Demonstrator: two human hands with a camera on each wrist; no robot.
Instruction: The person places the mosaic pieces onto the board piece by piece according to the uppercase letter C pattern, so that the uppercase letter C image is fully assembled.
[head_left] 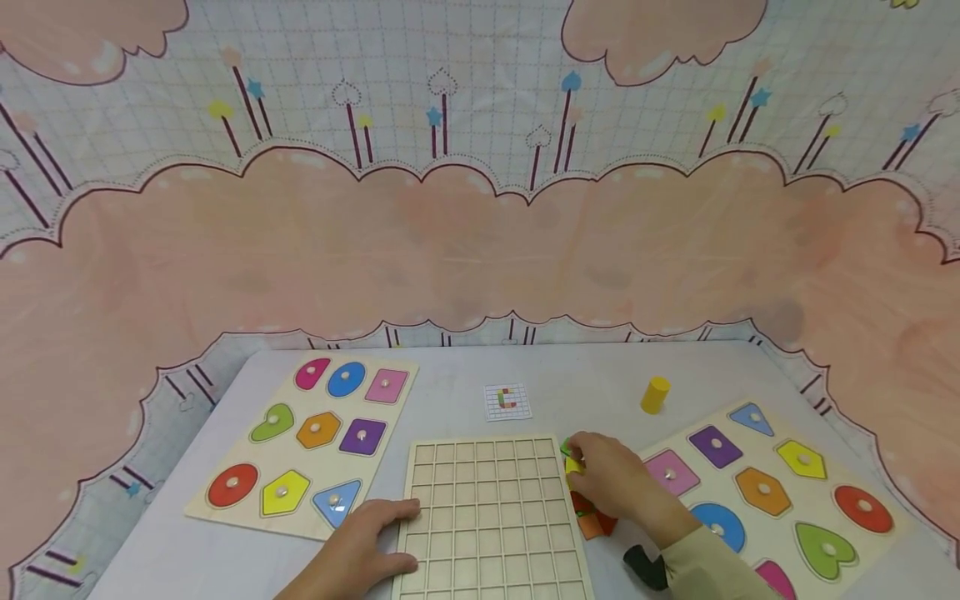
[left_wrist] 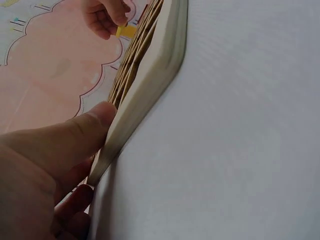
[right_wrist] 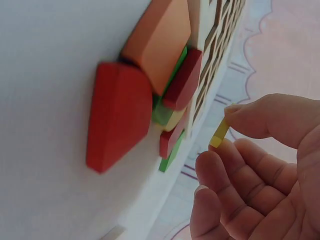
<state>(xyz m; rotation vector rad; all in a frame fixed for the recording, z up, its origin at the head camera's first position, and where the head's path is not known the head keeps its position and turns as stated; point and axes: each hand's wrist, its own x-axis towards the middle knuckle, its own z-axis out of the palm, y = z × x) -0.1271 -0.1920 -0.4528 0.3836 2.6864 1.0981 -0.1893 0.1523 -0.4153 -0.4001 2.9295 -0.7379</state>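
Note:
The wooden grid board (head_left: 495,508) lies flat on the table. My left hand (head_left: 367,537) rests at its left edge, with thumb and forefinger spread apart; in the left wrist view a fingertip touches the board's rim (left_wrist: 150,80). Beyond the board's right edge, my right hand (head_left: 611,475) pinches a small yellow block (right_wrist: 220,134) between thumb and forefinger, its other fingers loosely curled. Below that hand, several coloured blocks lie in a cluster: an orange block (right_wrist: 162,45), a large red block (right_wrist: 119,115), smaller red blocks (right_wrist: 184,80) and green ones (right_wrist: 171,154).
A pattern card (head_left: 507,402) lies behind the board. Shape-puzzle boards flank it, one on the left (head_left: 251,446) and one on the right (head_left: 750,450). Behind the right puzzle stands a yellow cylinder (head_left: 656,395). A patterned cloth (head_left: 480,250) hangs at the back.

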